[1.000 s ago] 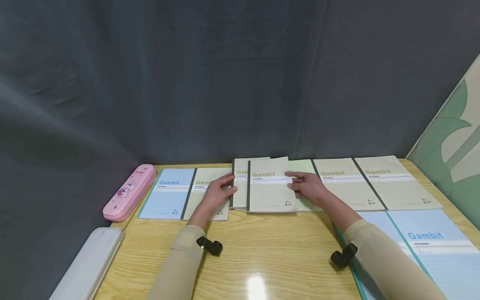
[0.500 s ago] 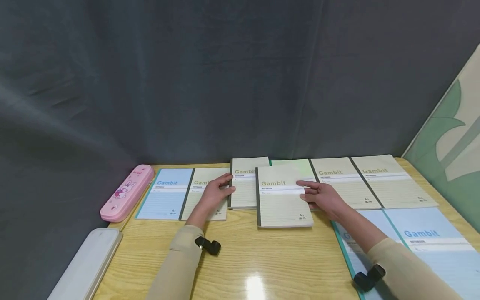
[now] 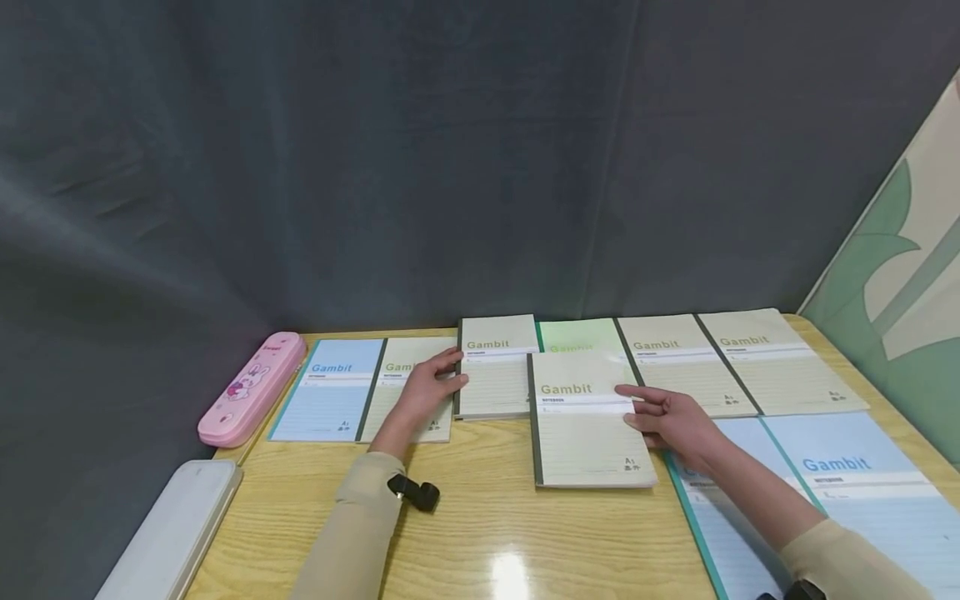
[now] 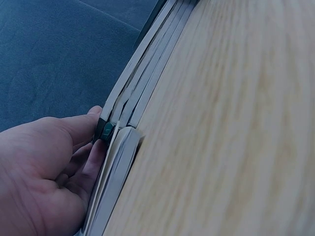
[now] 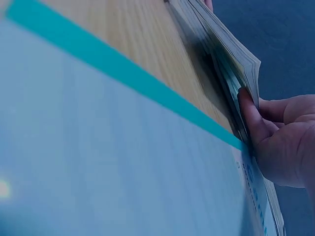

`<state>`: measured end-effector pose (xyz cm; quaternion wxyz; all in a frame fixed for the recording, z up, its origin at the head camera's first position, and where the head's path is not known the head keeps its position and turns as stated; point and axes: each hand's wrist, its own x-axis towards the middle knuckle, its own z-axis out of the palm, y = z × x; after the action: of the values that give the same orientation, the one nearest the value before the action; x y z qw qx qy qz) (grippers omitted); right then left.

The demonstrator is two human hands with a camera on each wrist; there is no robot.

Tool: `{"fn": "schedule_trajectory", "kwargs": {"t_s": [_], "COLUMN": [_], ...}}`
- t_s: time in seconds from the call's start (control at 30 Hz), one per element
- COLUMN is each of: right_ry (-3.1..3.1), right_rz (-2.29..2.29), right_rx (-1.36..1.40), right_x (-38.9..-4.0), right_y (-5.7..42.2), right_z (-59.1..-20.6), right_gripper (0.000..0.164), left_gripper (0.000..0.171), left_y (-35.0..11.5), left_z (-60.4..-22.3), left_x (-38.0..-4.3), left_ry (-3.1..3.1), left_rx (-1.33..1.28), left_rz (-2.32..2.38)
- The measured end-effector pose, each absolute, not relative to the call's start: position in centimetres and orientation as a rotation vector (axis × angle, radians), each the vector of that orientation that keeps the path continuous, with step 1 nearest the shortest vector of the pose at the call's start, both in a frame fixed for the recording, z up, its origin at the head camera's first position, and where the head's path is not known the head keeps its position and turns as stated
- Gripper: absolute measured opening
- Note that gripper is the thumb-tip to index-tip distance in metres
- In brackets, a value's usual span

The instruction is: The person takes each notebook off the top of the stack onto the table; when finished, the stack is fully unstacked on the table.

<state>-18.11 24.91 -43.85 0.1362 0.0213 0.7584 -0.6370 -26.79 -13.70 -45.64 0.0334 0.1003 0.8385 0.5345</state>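
My right hand (image 3: 675, 423) pinches the right edge of a cream Gambit notebook (image 3: 585, 450) with a dark spine. The notebook overlaps the lower part of a green notebook (image 3: 577, 336) behind it. In the right wrist view, the thumb (image 5: 252, 115) lies on the near side of its page edges (image 5: 231, 44). My left hand (image 3: 426, 392) is at the left edge of another cream notebook (image 3: 495, 375), its fingers and thumb gripping the dark spine. The left wrist view shows that notebook atop a stack (image 4: 147, 73), with a teal spine below the dark one.
A blue notebook (image 3: 330, 392) and a cream one (image 3: 390, 367) lie at left. Two cream notebooks (image 3: 671, 383) lie at back right, and blue ones (image 3: 877, 492) in front. A pink pencil case (image 3: 255, 387) and a white case (image 3: 176, 525) line the left table edge.
My right hand has drawn the cream notebook off the stack, toward me and to the right, uncovering the notebook beneath. The left hand has stayed at the stack's left edge.
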Motion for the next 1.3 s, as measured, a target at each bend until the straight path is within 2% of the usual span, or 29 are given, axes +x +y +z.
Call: {"fn": "schedule_trajectory", "kwargs": {"t_s": [0.9,1.3], "right_ry": [2.159,2.176], "right_rz": [-1.787,-1.729], "right_rx": [0.081,0.148], "right_x": [-11.3,-9.4], "right_y": [26.8,27.2], "right_z": [-43.9,-43.8], "right_gripper": [0.068,0.065], "left_gripper": [0.051,0.052], "left_y": [-13.6,-13.7], "left_z": [-45.8,-46.0], "left_x": [-26.9,-26.9], "left_ry": [2.586,2.59], "left_rx": [0.301,0.31], "left_rz": [1.647,1.643]}}
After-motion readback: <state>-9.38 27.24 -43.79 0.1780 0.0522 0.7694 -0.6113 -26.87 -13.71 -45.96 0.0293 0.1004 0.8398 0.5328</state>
